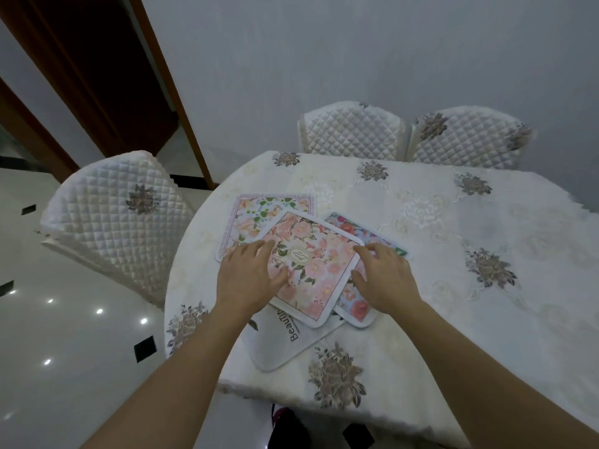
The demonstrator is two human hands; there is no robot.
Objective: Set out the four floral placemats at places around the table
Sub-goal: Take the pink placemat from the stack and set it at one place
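Note:
Several floral placemats lie in a loose overlapping pile near the table's front left. On top is a pink rose placemat with a round label. Under it, a pale mat with pink border sticks out at the back left, a brighter blue-and-red mat at the right, and a white mat printed with "Beau..." at the front. My left hand rests flat on the top mat's left edge, fingers spread. My right hand touches its right edge, fingers curled over the corner.
The table wears a cream cloth with embroidered flowers. A quilted white chair stands at the left, two more at the far side by the grey wall. A brown door frame and glossy tiled floor lie to the left.

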